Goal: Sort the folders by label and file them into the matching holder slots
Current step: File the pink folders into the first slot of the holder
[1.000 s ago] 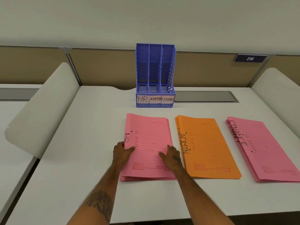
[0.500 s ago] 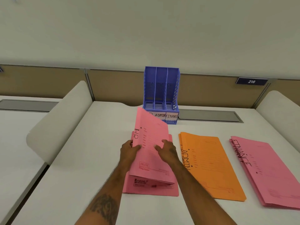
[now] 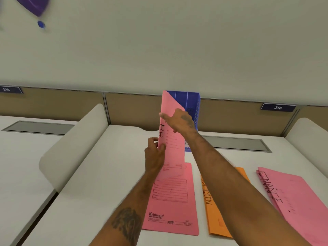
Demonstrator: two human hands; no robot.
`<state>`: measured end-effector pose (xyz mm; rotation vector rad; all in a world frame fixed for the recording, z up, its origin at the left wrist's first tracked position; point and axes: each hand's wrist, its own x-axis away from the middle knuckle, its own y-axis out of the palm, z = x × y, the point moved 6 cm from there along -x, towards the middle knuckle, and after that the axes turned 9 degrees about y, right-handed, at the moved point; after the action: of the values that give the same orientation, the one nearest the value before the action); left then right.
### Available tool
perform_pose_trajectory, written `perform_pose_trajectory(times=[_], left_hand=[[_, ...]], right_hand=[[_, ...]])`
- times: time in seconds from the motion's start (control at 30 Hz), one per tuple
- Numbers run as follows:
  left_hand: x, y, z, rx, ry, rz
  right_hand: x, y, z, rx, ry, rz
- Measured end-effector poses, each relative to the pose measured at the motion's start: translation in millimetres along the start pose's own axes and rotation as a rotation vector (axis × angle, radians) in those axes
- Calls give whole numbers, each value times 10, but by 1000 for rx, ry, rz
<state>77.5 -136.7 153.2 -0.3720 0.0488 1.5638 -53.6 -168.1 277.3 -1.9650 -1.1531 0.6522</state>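
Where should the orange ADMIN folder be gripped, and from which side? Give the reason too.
Grip the orange ADMIN folder along its labelled long edge, coming from the side facing the pink HR pile. It lies flat on the desk, so a grip must start under an edge; that edge shows bare desk beside it and is probably the fold, which should keep the leaves together.
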Motion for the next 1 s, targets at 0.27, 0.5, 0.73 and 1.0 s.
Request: perform_pose_trajectory(times=[0.27, 0.5, 0.73, 1.0], left_hand=[[-314, 49, 276, -185, 272, 73], [-690, 120, 238, -177, 291, 40], [-1238, 316, 71, -183, 191, -94], [-1825, 597, -408, -205, 172, -340]], right_hand=[[-156, -463, -489, -157, -6, 125], [-330, -550, -757, -170, -28, 171], [-717, -486, -949, -91, -72, 286], [-1280, -269, -869, -148, -188, 351]])
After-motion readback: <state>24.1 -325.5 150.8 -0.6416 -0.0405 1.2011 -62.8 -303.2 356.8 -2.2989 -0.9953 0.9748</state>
